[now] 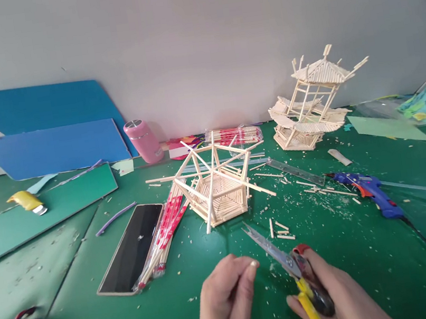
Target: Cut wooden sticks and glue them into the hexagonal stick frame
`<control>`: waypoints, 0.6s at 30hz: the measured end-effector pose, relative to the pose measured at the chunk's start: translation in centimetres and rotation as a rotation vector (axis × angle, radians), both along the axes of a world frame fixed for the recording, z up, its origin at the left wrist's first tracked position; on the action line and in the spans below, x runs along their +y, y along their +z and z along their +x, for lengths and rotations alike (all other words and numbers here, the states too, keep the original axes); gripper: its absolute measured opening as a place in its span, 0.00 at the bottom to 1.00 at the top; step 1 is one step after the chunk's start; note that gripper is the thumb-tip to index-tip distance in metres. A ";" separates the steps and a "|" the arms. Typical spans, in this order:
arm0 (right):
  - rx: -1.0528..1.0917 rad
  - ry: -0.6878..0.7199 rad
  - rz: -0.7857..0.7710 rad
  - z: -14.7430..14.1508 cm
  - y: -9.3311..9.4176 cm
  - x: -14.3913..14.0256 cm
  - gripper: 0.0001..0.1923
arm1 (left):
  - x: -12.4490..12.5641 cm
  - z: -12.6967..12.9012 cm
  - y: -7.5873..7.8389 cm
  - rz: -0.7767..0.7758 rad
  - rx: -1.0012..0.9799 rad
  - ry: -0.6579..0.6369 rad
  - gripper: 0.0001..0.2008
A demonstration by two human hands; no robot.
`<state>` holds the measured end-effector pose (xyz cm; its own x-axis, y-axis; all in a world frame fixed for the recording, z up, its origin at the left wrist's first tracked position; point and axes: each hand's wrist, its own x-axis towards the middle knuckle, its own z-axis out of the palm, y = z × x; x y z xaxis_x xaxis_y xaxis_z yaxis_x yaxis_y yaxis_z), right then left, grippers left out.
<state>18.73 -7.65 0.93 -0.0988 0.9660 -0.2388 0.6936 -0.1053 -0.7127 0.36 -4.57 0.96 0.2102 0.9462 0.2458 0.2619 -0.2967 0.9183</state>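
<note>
While the right hand is wrapped around the yellow and red handles of the scissors, the blades point up and to the left, their long axis running diagonally toward the little stick house sitting just beyond the tips. Left hand is right beside the blades, fingers pinched together; can't tell if there's a stick in there, too small to see. A few cut stick bits lie just right of the blade tips. Right hand's clearly the nearer one to those. No readable writing anywhere, not even on the phone or the blue glue gun.
</note>
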 end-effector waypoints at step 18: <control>-0.132 0.115 -0.054 0.7 0.6 0.5 0.25 | 1.7 -0.8 0.4 -0.246 -0.388 -0.129 0.06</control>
<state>19.44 -7.11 1.48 -0.1720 0.9357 -0.3081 0.7901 -0.0558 -0.6105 -0.44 -2.88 1.35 0.2668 0.9584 0.1015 -0.1389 -0.0660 0.9881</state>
